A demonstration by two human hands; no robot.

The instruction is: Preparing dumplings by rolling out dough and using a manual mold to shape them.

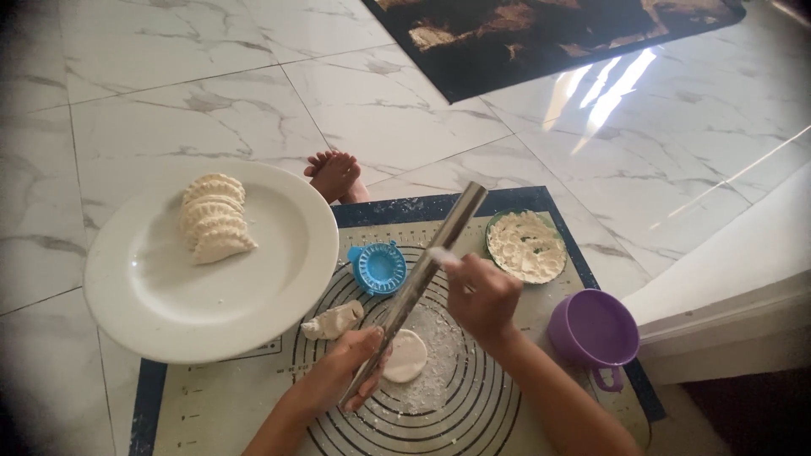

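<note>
A person seated on a marble floor [169,101] holds a metal rolling pin [418,283] slantwise at lower centre of the frame, the left hand [342,371] wrapped around its lower end and the right hand [481,295] pinching a bit of dough against its middle. Just beside the pin's lower end, a flat dough round [407,356] lies on a floured silicone pastry mat [473,405] marked with rings. A dough lump [332,322] and a blue dumpling press [378,268] sit left of the pin. Folded dumplings [213,218] line a white plate [253,287] at left. A flour bowl [526,246] and purple cup [593,331] stand at right.
</note>
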